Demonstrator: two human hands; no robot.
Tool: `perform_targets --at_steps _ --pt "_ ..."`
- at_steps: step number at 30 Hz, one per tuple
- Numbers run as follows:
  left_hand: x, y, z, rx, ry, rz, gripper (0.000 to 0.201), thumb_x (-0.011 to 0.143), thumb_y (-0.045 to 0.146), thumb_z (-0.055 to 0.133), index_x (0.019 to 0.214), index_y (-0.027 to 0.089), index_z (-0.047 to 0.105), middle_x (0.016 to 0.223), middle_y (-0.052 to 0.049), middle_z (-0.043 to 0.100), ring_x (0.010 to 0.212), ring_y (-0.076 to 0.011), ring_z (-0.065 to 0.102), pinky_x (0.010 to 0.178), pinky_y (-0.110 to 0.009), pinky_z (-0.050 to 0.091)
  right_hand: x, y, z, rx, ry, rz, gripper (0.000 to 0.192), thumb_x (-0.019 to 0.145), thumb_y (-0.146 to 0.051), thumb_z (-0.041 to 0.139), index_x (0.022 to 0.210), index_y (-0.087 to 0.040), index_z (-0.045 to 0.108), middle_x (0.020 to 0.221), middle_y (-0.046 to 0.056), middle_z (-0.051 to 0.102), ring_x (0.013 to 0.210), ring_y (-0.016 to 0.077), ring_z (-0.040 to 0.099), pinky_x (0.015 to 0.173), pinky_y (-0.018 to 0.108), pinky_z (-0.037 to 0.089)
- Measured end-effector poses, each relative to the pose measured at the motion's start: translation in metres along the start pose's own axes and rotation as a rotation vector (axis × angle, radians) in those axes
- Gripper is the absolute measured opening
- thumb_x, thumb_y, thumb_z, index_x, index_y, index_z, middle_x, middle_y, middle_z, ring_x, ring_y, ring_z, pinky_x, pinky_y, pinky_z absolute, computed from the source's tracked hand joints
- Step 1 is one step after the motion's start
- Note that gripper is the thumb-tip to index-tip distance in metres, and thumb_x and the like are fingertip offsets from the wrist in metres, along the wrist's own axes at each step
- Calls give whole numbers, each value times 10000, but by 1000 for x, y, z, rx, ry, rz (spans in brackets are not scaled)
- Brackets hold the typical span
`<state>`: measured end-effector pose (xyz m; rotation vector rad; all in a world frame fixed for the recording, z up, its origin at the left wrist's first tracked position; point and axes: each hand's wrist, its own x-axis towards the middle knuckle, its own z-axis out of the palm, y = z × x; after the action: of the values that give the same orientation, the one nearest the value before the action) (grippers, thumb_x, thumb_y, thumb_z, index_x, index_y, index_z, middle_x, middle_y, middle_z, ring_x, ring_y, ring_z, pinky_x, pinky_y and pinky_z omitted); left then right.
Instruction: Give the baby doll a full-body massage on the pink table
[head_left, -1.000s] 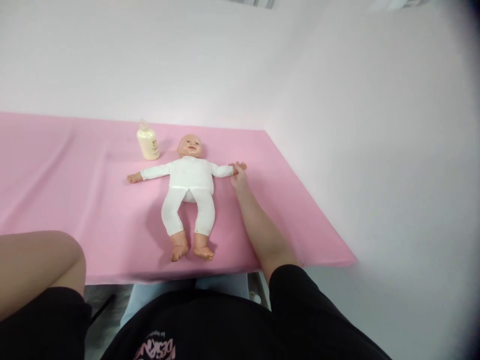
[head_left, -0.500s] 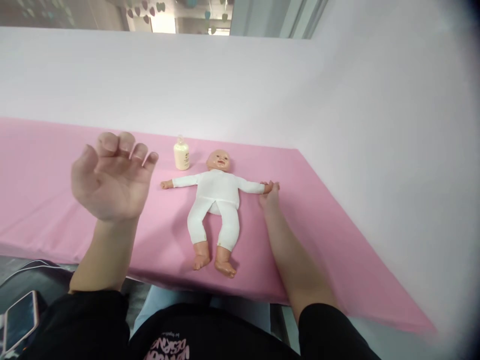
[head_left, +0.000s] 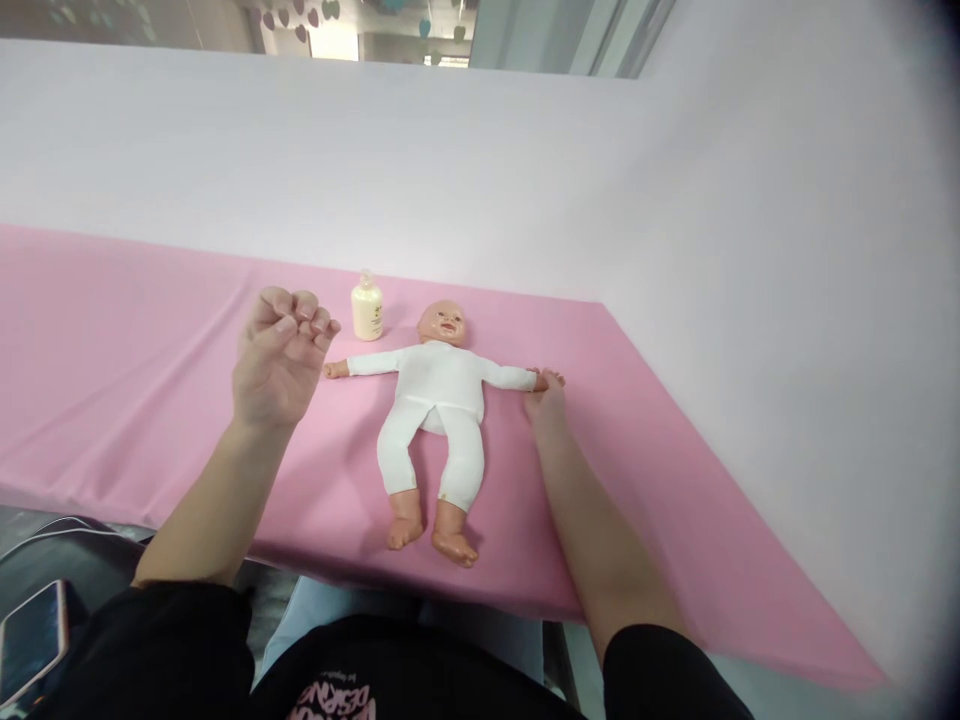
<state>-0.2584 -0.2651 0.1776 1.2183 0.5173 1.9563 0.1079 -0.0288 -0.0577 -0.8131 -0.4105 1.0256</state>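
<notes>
My right hand (head_left: 546,400) rests on the pink table (head_left: 150,400), fingers closed on the hand of the doll (head_left: 439,400), which lies face up at the table's middle. My left hand (head_left: 281,360) hovers with fingers curled, holding nothing, near the doll's other arm. A cream bottle (head_left: 367,311) stands beside the doll's head.

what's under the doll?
The doll lies face up on the pink sheet, which shows all around it. Whatever the sheet covers is hidden. The right hand touches the doll's hand.
</notes>
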Motion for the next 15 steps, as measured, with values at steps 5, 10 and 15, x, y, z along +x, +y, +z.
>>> perform_targets --at_steps 5,10,15 --pt "24 -39 -32 16 98 -12 414 647 201 856 735 213 451 758 45 511 655 -59 549 772 -199 559 -1 -1 -2 2 48 1 342 681 -14 577 746 -248 335 799 -89 482 722 61 618 874 257 614" --pt "45 -107 -101 144 264 -102 344 679 147 753 745 211 422 782 40 543 679 -65 559 824 -240 546 1 0 -3 -60 142 -112 414 635 -34 635 816 -268 345 886 -71 432 854 74 602 837 227 603" --pt "40 -162 -173 422 372 -299 235 658 175 678 764 204 471 782 38 517 699 -89 546 834 -276 519 0 -1 -7 -136 28 -117 366 660 -95 691 792 -254 388 850 -54 482 802 101 620 758 264 622"
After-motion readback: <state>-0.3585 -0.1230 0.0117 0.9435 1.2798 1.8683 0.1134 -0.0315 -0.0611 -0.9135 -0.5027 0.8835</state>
